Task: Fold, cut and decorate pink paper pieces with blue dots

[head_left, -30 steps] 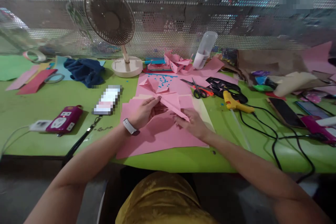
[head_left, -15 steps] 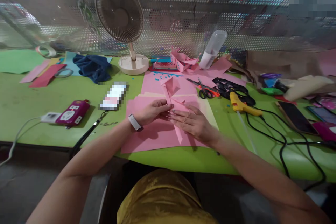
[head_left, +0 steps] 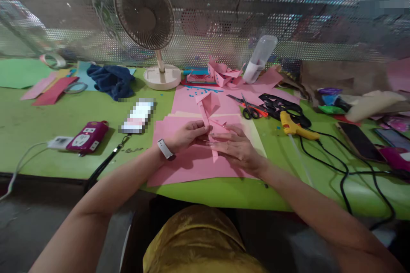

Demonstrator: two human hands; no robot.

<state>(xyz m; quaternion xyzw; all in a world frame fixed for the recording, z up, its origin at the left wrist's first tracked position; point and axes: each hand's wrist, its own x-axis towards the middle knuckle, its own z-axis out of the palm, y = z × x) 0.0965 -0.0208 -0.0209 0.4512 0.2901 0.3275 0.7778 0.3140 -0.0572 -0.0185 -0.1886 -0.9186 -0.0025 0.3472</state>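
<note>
The folded paper [head_left: 205, 116] slants lengthwise away and leftward, left hand [head_left: 188, 135] pinching it, right hand [head_left: 241, 150] straight-fingered, grip unclear

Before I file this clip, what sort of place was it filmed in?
Probably a craft workspace, though I can't tell whether it is a workshop or a classroom. Folded pink paper, black-handled scissors and a yellow glue gun suggest it.

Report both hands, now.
Left hand: closed, thumb and fingers pinching the folded pink paper.
Right hand: fingers extended against the same paper; whether it holds it cannot be told.
</note>
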